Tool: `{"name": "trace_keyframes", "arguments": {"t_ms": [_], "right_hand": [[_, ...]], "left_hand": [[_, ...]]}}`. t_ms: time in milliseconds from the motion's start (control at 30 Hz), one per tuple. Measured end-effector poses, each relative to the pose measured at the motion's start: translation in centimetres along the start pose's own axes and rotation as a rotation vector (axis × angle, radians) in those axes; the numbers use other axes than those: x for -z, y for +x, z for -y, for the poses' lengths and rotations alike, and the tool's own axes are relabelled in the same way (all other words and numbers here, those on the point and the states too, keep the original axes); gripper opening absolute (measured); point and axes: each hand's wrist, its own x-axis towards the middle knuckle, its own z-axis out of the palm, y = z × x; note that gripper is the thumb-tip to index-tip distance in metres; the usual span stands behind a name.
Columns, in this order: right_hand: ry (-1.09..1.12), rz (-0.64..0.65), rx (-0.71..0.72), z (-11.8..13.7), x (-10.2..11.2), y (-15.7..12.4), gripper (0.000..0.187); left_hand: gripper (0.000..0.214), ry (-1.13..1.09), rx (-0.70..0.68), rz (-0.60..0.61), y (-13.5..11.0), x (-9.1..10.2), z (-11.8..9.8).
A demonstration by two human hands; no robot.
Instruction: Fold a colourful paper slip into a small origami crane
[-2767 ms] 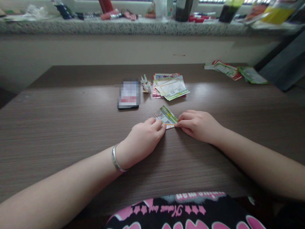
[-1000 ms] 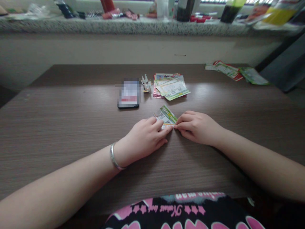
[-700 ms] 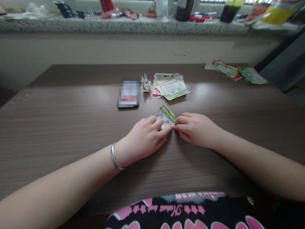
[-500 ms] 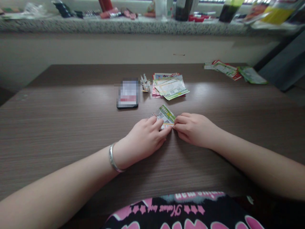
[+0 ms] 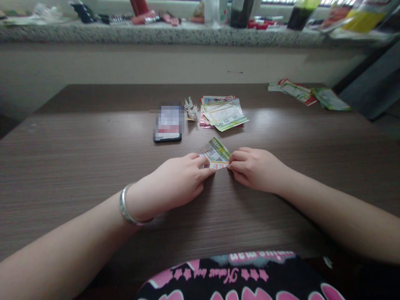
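Note:
A folded piece of printed paper (image 5: 215,152), green and white with square codes on it, lies on the brown table between my hands. My left hand (image 5: 179,177) rests on its left part, index finger stretched along the near folded edge; the thumb is hidden. At the right corner, my right hand (image 5: 256,168) pinches the paper between thumb and curled fingers. A silver bangle (image 5: 124,206) circles my left wrist.
Beyond the paper lie a phone (image 5: 168,123), a small folded paper figure (image 5: 191,110) and a stack of printed leaflets (image 5: 223,113). More leaflets (image 5: 296,91) lie at the back right. Bottles and clutter stand on the stone windowsill (image 5: 187,35).
My left hand has slid leftward along the near edge of the paper, uncovering more of its printed strip. The right hand and the paper have stayed in place.

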Motion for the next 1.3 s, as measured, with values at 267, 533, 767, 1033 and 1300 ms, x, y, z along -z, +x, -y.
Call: {"name": "trace_keyframes", "arguments": {"t_ms": [267,533,767,1033,1300], "right_hand": [[0.009,-0.019,0.025,-0.3,-0.2,0.0,0.021],[0.009,-0.022,0.014,-0.1,-0.3,-0.2,0.021],[-0.012,-0.032,0.015,-0.1,-0.6,-0.4,0.021],[-0.039,-0.031,0.084,-0.4,-0.6,-0.4,0.033],[0.017,0.003,0.009,-1.0,0.1,-0.8,0.029]], "left_hand": [[0.032,-0.02,-0.068,0.013,-0.2,0.3,1.4],[0.033,-0.076,-0.105,0.041,-0.4,0.6,2.6],[0.036,-0.128,-0.084,0.078,-0.5,0.8,3.1],[0.044,-0.067,-0.077,-0.019,-0.6,0.3,2.6],[0.035,-0.053,-0.088,-0.034,-0.7,0.1,2.5]]}}
